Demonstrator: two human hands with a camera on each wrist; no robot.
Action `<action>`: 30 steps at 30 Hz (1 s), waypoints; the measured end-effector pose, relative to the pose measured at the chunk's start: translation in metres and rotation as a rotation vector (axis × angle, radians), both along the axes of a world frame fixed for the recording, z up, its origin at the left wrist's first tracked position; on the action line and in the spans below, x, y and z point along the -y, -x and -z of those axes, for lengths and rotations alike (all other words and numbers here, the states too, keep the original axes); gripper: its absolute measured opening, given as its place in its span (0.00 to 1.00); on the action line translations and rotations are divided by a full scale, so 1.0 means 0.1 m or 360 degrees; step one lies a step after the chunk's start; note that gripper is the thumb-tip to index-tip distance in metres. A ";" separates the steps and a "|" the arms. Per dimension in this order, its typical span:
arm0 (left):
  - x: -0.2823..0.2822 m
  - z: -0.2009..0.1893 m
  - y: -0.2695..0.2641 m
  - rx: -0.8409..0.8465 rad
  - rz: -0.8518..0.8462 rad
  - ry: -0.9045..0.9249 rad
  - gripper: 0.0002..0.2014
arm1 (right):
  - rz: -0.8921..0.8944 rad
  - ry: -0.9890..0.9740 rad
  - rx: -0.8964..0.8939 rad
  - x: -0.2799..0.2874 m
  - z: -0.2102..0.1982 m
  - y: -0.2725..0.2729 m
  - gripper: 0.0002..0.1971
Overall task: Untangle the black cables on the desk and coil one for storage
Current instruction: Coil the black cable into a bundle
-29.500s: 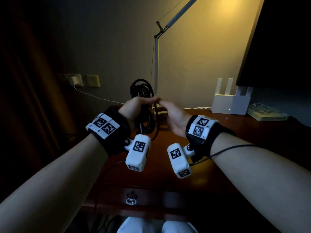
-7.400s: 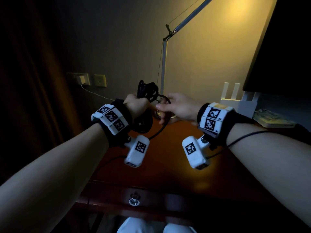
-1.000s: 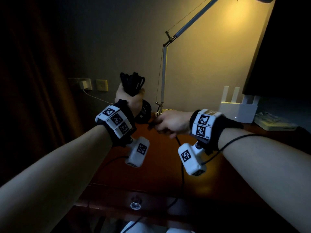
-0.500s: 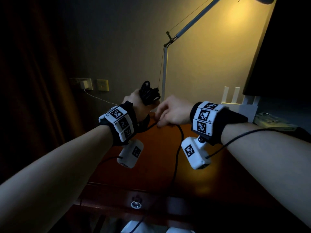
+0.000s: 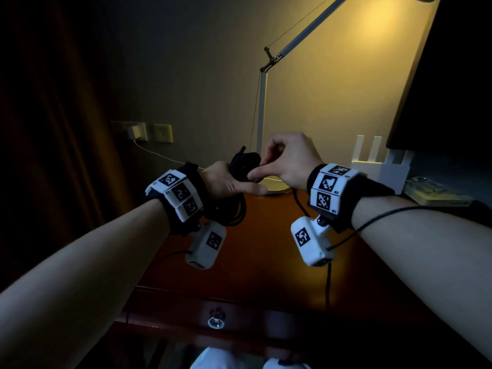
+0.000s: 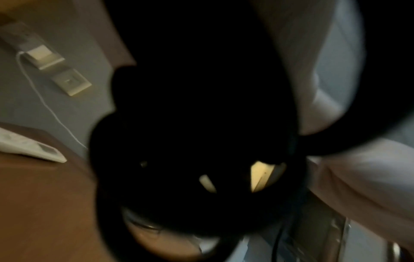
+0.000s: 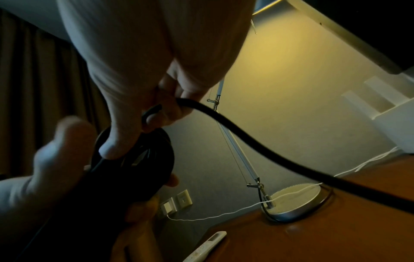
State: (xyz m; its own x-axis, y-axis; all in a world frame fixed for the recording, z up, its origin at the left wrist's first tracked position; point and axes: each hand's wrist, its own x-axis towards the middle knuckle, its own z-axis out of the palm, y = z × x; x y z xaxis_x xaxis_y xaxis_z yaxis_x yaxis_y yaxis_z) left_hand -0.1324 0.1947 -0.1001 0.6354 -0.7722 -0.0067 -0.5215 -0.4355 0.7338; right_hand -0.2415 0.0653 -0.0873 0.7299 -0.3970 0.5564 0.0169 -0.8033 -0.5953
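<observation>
Black cable coil [image 5: 241, 166] clutched in left hand [image 5: 226, 182], right hand [image 5: 290, 161] fingers [image 7: 172, 109] pinching its loose strand

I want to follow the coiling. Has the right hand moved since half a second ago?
Yes. The right hand has risen: against the lamp pole it now sits higher, fingers pinching the black cable above the left hand.
</observation>
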 end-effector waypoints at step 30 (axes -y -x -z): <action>0.04 0.03 0.04 -0.0517 -0.0194 0.0256 0.05 | 0.0106 -0.0289 0.0103 0.20 0.27 -0.17 0.09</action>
State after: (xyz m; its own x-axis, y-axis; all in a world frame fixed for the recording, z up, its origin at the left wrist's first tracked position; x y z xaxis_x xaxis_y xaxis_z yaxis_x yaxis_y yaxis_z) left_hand -0.1361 0.1903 -0.1027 0.7073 -0.6986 -0.1081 -0.2018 -0.3460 0.9163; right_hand -0.2250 0.0453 -0.1142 0.6637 -0.5414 0.5161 0.0102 -0.6834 -0.7300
